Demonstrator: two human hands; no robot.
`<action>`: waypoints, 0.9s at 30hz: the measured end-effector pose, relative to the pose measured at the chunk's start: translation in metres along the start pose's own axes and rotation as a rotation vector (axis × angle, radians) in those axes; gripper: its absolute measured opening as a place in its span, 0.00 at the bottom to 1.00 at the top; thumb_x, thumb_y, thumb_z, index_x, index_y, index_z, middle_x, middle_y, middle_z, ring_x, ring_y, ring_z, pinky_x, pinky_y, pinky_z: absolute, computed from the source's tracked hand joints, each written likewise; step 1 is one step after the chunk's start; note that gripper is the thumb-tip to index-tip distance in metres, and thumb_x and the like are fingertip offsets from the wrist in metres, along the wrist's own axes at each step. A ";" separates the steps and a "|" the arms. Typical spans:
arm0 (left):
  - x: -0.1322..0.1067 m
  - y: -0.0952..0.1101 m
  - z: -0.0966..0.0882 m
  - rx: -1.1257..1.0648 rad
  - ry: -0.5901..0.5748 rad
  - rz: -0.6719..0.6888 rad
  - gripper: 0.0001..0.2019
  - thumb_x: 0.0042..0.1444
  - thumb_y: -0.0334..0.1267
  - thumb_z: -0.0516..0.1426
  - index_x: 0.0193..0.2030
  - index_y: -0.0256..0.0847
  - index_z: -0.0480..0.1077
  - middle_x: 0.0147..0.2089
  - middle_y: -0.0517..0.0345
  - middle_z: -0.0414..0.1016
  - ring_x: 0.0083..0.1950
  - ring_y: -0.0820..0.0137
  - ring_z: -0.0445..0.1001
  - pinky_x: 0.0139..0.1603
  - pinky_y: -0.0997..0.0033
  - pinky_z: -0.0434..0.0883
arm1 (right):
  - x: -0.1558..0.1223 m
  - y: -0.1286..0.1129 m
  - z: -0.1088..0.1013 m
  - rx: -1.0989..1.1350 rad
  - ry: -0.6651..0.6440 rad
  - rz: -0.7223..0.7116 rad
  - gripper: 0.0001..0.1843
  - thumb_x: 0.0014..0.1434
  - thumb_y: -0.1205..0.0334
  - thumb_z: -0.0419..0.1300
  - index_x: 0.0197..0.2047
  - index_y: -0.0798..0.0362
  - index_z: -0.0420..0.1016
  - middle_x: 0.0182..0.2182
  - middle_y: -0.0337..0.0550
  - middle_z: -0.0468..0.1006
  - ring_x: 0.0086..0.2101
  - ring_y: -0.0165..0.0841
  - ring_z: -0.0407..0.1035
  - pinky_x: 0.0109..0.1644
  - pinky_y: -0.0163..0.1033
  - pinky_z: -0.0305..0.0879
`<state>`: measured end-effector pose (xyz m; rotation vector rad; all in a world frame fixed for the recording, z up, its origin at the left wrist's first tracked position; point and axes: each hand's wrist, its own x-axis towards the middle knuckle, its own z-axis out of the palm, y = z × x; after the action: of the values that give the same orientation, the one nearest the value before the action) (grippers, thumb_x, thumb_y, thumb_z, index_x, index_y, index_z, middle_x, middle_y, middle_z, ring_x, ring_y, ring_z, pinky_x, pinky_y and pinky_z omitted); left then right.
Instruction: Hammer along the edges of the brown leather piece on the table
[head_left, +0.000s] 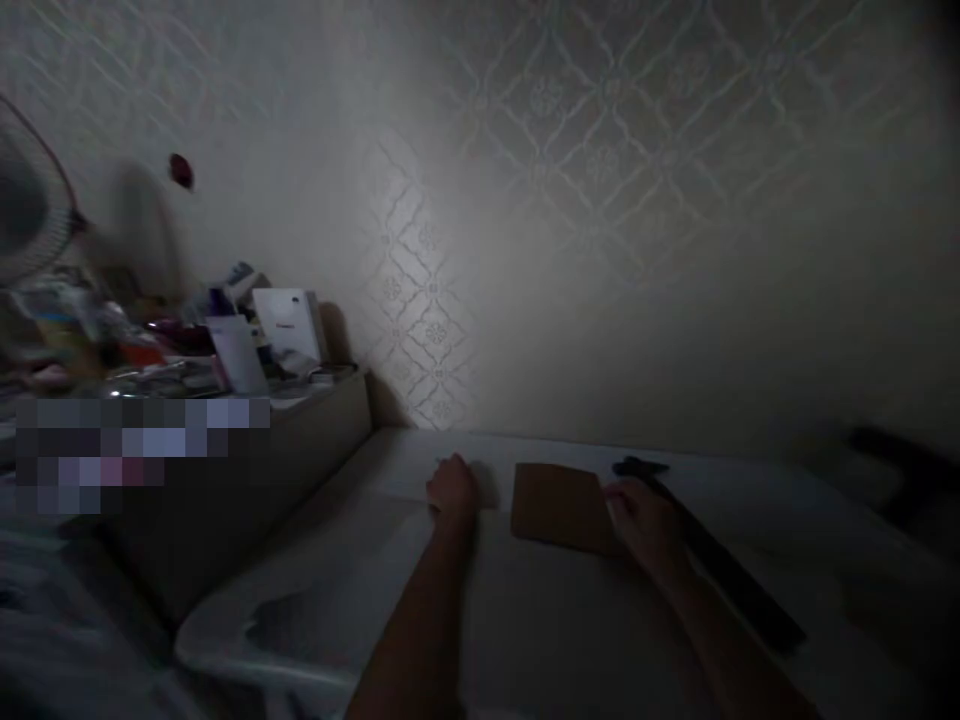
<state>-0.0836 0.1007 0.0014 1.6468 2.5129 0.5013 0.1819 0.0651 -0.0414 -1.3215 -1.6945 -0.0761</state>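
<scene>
The room is dim. A flat brown rectangle, perhaps card or a thin book (559,505), lies on a white table (360,570). My right hand (645,525) rests at its right edge with the fingers bent onto it. My left hand (452,487) rests on the table a little left of the brown rectangle, fingers curled; whether anything is in it is hidden. A long dark flat object (712,560) lies slantwise under and beyond my right wrist.
A cluttered cabinet (225,370) with white boxes and bottles stands at the left, beside the table. A fan (30,215) is at the far left. A patterned wall (570,220) runs close behind the table. Another dark object (900,465) lies at the far right.
</scene>
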 end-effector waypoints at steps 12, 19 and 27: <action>0.000 0.012 -0.002 -0.309 0.023 0.172 0.11 0.59 0.36 0.54 0.44 0.39 0.77 0.46 0.48 0.80 0.50 0.61 0.77 0.46 0.70 0.70 | -0.005 0.007 0.007 -0.012 -0.108 0.056 0.16 0.55 0.64 0.47 0.32 0.50 0.76 0.34 0.44 0.81 0.35 0.36 0.74 0.42 0.40 0.67; -0.008 0.028 0.009 -0.536 -0.060 0.494 0.10 0.56 0.32 0.56 0.40 0.37 0.78 0.42 0.51 0.81 0.44 0.66 0.78 0.47 0.72 0.70 | -0.006 0.006 0.009 -0.043 -0.131 0.064 0.15 0.55 0.65 0.48 0.32 0.50 0.77 0.35 0.44 0.81 0.35 0.36 0.74 0.43 0.41 0.67; -0.012 0.042 0.027 -0.555 -0.194 0.667 0.11 0.58 0.36 0.54 0.40 0.35 0.78 0.40 0.50 0.81 0.42 0.66 0.77 0.46 0.71 0.70 | -0.005 0.002 0.008 -0.044 -0.158 0.078 0.15 0.55 0.67 0.49 0.32 0.51 0.78 0.35 0.44 0.81 0.35 0.36 0.74 0.42 0.39 0.67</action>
<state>-0.0346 0.1107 -0.0120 2.0993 1.4468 0.9291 0.1783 0.0668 -0.0502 -1.4571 -1.7792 0.0379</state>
